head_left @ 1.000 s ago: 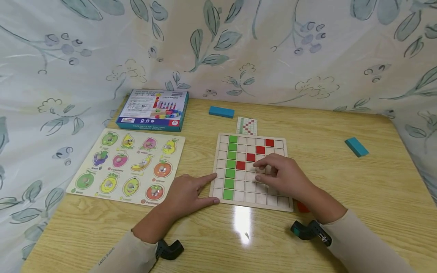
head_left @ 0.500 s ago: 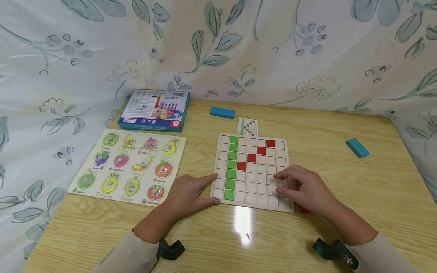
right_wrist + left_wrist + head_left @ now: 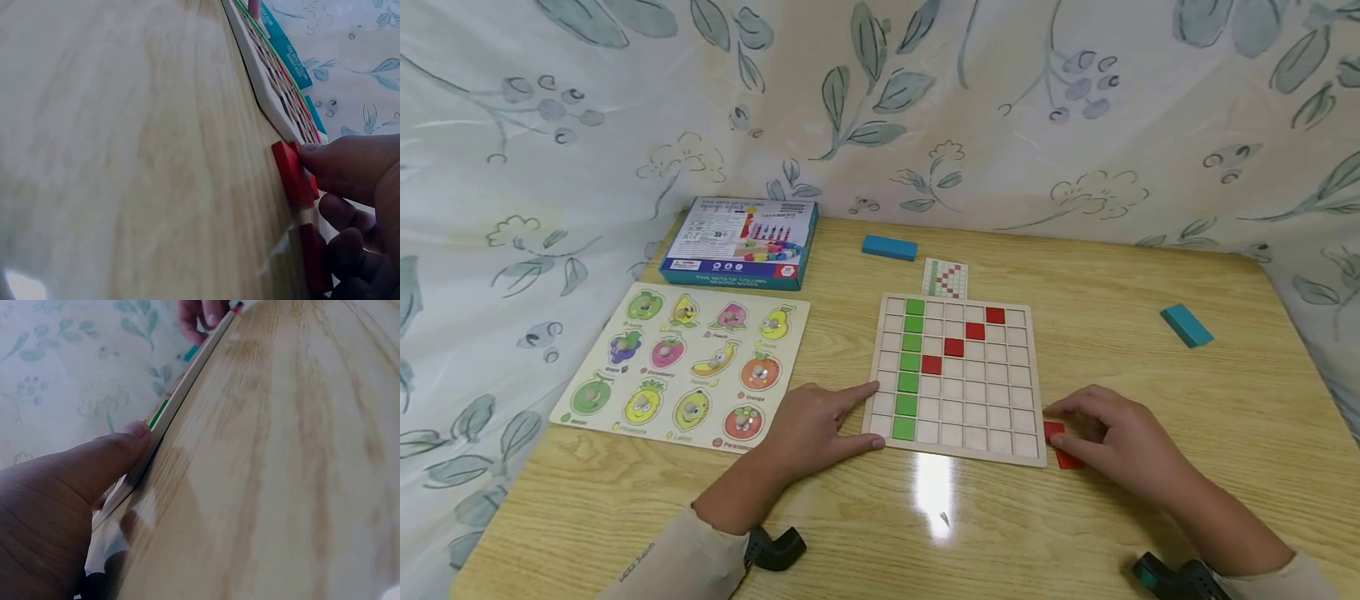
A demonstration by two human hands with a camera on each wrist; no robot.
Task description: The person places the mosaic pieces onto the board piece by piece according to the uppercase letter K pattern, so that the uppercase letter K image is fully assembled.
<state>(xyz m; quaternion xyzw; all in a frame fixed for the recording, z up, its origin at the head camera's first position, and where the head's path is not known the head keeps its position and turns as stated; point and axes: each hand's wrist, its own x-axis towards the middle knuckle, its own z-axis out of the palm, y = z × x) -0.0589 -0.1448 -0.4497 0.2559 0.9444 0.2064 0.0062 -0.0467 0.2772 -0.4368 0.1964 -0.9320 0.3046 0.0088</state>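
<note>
A wooden grid board [image 3: 963, 457] lies mid-table, with a column of green squares [image 3: 906, 405] on its left side and several red squares [image 3: 953, 347] in a diagonal. My left hand [image 3: 808, 429] rests at the board's left edge, index finger and thumb stretched out against the frame; its thumb shows at the edge in the left wrist view. Just off the board's right edge, my right hand [image 3: 1123, 442] is over loose red blocks [image 3: 1070, 460]. Its thumb tip is right at one red block [image 3: 291, 175], index finger bent above it. Other fingers curl near another red block [image 3: 315, 259].
Behind the board lies a small pattern card [image 3: 946, 279], with a blue block [image 3: 889, 247] near it. A second blue block [image 3: 1186, 325] lies to the right. A fruit puzzle board [image 3: 688, 379] and a printed box [image 3: 741, 242] occupy the left.
My right hand has moved from over the board's middle rightward to the red blocks beside it, uncovering the grid squares. My left hand has stayed at the board's edge.
</note>
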